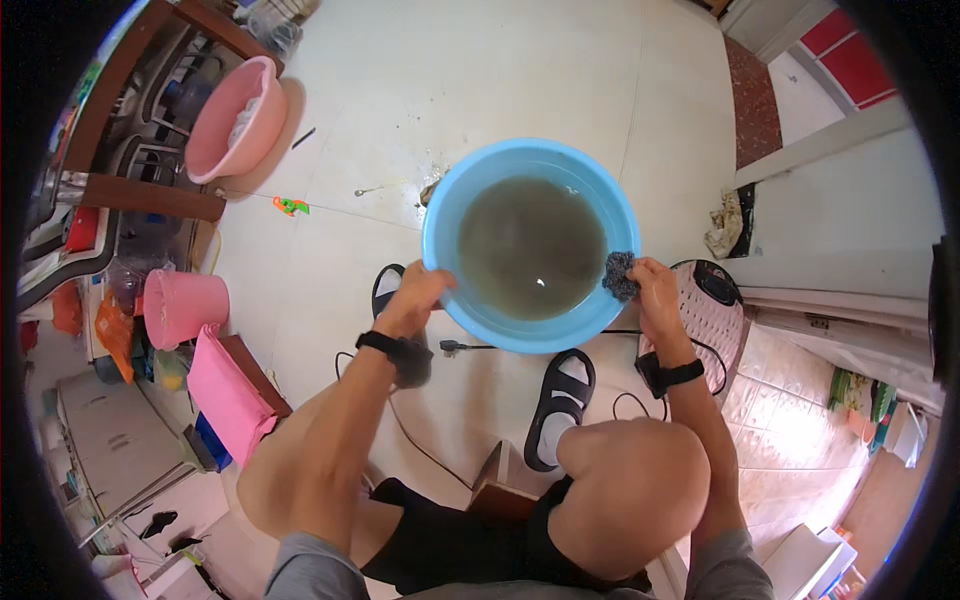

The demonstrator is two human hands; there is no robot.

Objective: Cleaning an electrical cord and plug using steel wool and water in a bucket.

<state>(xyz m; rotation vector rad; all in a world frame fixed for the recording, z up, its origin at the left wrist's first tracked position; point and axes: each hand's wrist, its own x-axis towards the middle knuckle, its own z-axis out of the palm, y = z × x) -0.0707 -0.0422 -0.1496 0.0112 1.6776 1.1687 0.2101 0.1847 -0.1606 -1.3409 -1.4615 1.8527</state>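
Note:
A round light-blue basin (443, 262) with murky grey-brown water (532, 245) in it is in front of me, between my feet and the far floor. My left hand (416, 300) is closed on the basin's near-left rim. At the right rim, my right hand (656, 292) pinches a dark grey wire scourer (620, 275), which lies against the rim and the inner wall. Whether the right fingers also grip the rim is hard to see. Both wrists wear black bands.
A pink basin (268, 125) and a pink bucket (190, 308) stand at left by a wooden rack. A cable with a black plug (452, 346) crosses the floor near my sandals (560, 395). A pink patterned object (700, 315) sits at right. A small green-orange toy (290, 206) lies far left.

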